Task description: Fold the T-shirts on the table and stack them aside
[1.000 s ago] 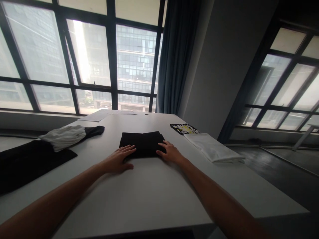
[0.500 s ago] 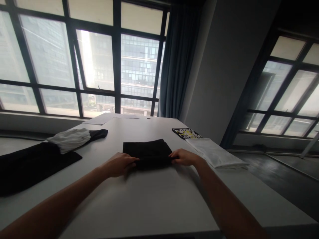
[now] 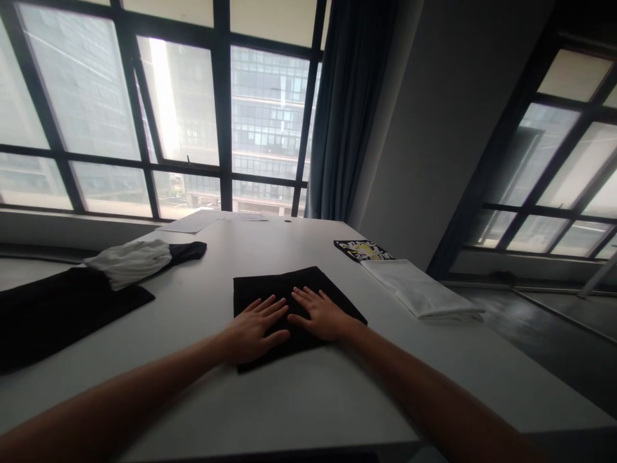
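A folded black cloth, probably a garment (image 3: 270, 286), lies flat on the white table (image 3: 284, 411) in front of me. My left hand (image 3: 255, 331) rests palm down on its left part with the fingers spread. On its middle, close beside the left hand, my right hand (image 3: 318, 313) also lies flat with fingers apart. Neither hand grips anything. The cloth under both palms is hidden.
At the left lie a loose black garment (image 3: 62, 315) and a crumpled white one (image 3: 132, 260). On the right are a folded white cloth (image 3: 419, 289) and a black piece with white and yellow print (image 3: 364, 250). Paper sheets (image 3: 187, 222) lie at the far end.
Both hands have let go of the black cloth's near side edges and moved inward onto its top, fingers now spread. The cloth lies flatter and reaches nearer to me.
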A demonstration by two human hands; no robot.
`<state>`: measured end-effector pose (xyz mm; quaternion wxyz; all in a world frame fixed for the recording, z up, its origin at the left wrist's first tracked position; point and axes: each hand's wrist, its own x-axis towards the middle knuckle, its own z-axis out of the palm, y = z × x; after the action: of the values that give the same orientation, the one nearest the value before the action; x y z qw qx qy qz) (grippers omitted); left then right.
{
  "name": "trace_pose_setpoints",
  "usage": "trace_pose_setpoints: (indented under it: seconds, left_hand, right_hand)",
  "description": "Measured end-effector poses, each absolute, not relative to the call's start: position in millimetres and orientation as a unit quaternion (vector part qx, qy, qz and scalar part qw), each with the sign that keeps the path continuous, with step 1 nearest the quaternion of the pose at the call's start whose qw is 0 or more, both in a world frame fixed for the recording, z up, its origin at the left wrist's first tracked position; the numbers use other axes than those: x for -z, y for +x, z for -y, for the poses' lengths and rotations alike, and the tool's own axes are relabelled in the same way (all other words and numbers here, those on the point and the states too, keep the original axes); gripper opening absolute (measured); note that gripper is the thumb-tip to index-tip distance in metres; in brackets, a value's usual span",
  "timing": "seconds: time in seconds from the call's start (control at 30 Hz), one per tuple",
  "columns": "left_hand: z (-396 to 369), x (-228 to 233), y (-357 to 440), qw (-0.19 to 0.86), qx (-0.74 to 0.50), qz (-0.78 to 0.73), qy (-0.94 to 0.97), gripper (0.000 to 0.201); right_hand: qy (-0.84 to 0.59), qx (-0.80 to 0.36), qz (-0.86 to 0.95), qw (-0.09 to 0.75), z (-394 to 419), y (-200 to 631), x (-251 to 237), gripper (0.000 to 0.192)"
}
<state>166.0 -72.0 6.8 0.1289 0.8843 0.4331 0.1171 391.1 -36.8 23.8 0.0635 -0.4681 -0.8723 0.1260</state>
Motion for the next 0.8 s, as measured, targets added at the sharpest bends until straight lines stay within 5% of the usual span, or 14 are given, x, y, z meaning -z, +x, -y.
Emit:
trace_pose_setpoints:
  seconds: [0.27, 0.43, 0.6, 0.8]
  left_hand:
    - [41.9, -4.6, 124.3, 0.088, -0.128, -0.581, 0.799, 0.084]
    - [33.0, -3.7, 135.2, 0.016, -0.191, -0.567, 0.801, 0.079]
    - [21.8, 4.5, 132.4, 0.061, -0.165, -0.558, 0.811, 0.080]
    - [11.8, 8.6, 103.8, 0.081, -0.150, -0.602, 0.780, 0.086]
  right_hand:
    - [-0.634, -0.088, 0.767, 0.046, 4.0, 429.2, -17.1, 0.086]
    - [-0.554, 0.012, 0.828, 0.092, -6.0, 404.9, -23.5, 0.074]
    - [-0.453, -0.079, 0.887, 0.048, -32.9, 355.9, -28.8, 0.077]
    - [-0.589, -0.110, 0.799, 0.048, -72.4, 372.0, -16.5, 0.078]
